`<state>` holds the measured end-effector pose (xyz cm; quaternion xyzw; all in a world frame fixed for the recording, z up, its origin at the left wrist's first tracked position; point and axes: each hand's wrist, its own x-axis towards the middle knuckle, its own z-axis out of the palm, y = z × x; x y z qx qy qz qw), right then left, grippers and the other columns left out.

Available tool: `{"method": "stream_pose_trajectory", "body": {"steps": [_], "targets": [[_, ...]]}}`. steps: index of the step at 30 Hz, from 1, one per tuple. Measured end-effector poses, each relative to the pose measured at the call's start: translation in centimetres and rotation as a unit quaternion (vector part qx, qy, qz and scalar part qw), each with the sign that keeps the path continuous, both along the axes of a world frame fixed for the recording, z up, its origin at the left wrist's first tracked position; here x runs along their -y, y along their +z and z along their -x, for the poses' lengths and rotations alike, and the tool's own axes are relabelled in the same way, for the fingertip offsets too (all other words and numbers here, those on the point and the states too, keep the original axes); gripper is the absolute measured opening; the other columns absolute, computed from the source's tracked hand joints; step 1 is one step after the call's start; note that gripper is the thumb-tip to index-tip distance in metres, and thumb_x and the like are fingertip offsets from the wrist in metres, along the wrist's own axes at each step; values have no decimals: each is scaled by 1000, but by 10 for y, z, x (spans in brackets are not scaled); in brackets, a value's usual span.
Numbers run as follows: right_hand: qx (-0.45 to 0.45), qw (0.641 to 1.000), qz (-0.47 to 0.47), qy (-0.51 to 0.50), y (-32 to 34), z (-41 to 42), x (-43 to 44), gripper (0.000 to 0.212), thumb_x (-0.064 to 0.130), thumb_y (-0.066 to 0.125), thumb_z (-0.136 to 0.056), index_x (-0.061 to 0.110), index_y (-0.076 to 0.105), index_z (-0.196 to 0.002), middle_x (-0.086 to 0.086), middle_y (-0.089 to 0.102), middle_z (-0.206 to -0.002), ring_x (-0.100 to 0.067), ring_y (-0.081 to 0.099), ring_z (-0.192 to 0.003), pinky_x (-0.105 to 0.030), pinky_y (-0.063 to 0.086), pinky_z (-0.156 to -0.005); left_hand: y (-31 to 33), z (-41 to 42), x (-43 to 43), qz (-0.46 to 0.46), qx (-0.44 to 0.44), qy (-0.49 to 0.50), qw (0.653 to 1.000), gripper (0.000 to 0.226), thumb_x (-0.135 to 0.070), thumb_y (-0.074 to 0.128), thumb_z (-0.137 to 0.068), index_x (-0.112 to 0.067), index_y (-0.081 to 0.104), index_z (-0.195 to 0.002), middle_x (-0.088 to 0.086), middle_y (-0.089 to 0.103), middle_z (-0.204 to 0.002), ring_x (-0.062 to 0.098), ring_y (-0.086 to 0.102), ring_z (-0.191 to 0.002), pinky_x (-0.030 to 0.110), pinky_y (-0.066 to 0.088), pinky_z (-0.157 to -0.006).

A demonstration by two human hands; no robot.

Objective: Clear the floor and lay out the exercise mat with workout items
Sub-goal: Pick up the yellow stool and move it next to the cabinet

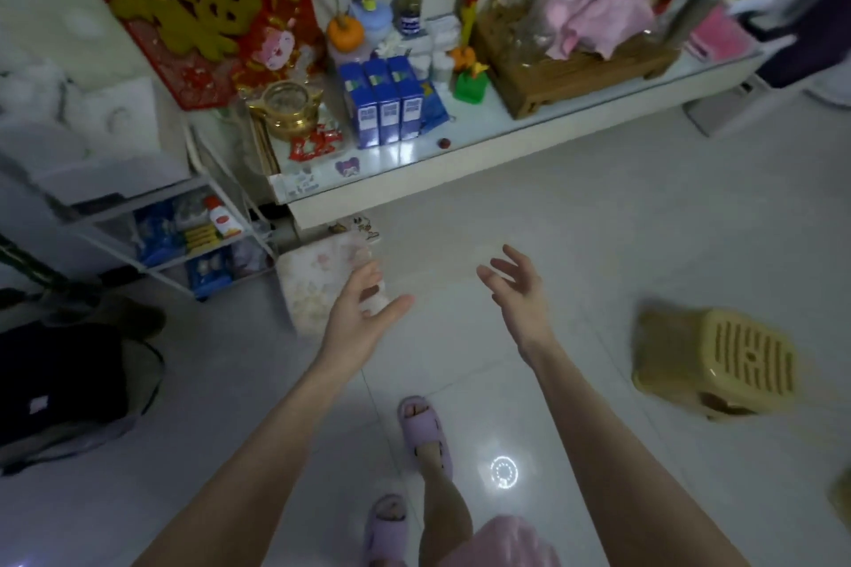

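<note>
Right, both hands are reaching forward and low, empty, over the tiled floor [575, 244]. Going left to right: a dark bag [60, 382] is sitting on the floor at far left, well clear of the reach. Next, a pale floral cushion [317, 285] is lying on the floor just beside the low tabletop [529, 143]; the left hand [364, 308] is hovering right at its near edge, fingers [368, 274] spread and curled, holding nothing. The right hand [520, 290] is likewise open, palm turned inward, over bare tile. Further right, a yellow plastic stool [718, 364] is lying tipped on its side, apart from both hands.

Likely step: clearing that cushion. Best done by taking it from both sides, lifting rather than dragging, and keeping clear of the tabletop edge.

The cushion is looking soft, squarish, faded pink-on-cream print, motion-blurred. No exercise mat in view, so layout isn't started.
</note>
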<state>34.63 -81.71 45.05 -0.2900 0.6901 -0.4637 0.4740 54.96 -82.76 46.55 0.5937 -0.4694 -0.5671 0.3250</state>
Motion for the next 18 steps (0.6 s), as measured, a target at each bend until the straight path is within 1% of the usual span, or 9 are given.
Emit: {"method": "stream_pose_trajectory", "body": {"steps": [2, 4, 6, 8, 10, 13, 16, 18], "targets": [[-10, 999, 8, -34, 13, 14, -32, 50, 22, 69, -85, 20, 49, -132, -3, 58, -121, -11, 58, -104, -15, 45, -73, 5, 18, -18, 4, -11, -37, 999, 58, -15, 73, -79, -16, 46, -130, 5, 51, -129, 16, 49, -116, 29, 40, -94], [-16, 998, 7, -62, 22, 26, -57, 49, 23, 68, -86, 20, 49, -131, -3, 58, -121, -9, 59, -101, -18, 46, -76, 8, 35, -34, 5, -21, -65, 998, 56, -15, 74, -78, -23, 45, -125, 4, 51, -126, 16, 49, -113, 34, 41, -97], [-20, 994, 10, -103, 35, 42, -87, 49, 24, 67, -86, 19, 49, -131, -3, 59, -122, -8, 59, -100, -21, 46, -78, 11, 60, -51, 6, -25, -107, 994, 57, -16, 75, -77, -25, 45, -124, 2, 51, -122, 17, 50, -111, 36, 40, -100], [-22, 989, 11, -147, 43, 60, -119, 49, 23, 67, -86, 17, 49, -132, -4, 59, -122, -9, 59, -100, -19, 46, -76, 15, 87, -68, 7, -28, -147, 989, 56, -16, 76, -77, -26, 46, -123, 2, 53, -120, 17, 51, -111, 37, 41, -100], [-24, 982, 13, -186, 51, 78, -150, 50, 22, 68, -86, 16, 49, -132, -4, 59, -122, -9, 59, -100, -17, 46, -76, 17, 114, -83, 12, -26, -189, 982, 56, -19, 76, -76, -25, 46, -123, 1, 54, -120, 17, 52, -111, 36, 42, -99], [-22, 970, 10, -242, 58, 109, -196, 49, 24, 68, -86, 18, 49, -131, -4, 59, -122, -4, 59, -99, -20, 46, -79, 21, 154, -109, 17, -27, -247, 968, 56, -20, 77, -75, -29, 46, -120, 0, 55, -117, 16, 53, -108, 35, 43, -97], [-23, 955, 13, -294, 64, 141, -241, 48, 25, 68, -86, 18, 49, -130, -4, 59, -122, -4, 58, -99, -22, 46, -81, 23, 195, -137, 24, -32, -300, 953, 56, -21, 78, -75, -32, 45, -119, -2, 55, -115, 16, 54, -109, 31, 42, -94], [-28, 951, 8, -309, 65, 156, -261, 49, 26, 67, -86, 18, 48, -130, -5, 59, -123, -7, 59, -102, -27, 47, -86, 24, 214, -149, 26, -34, -323, 946, 56, -22, 78, -75, -32, 46, -120, -3, 55, -115, 15, 54, -108, 29, 41, -92]]}}
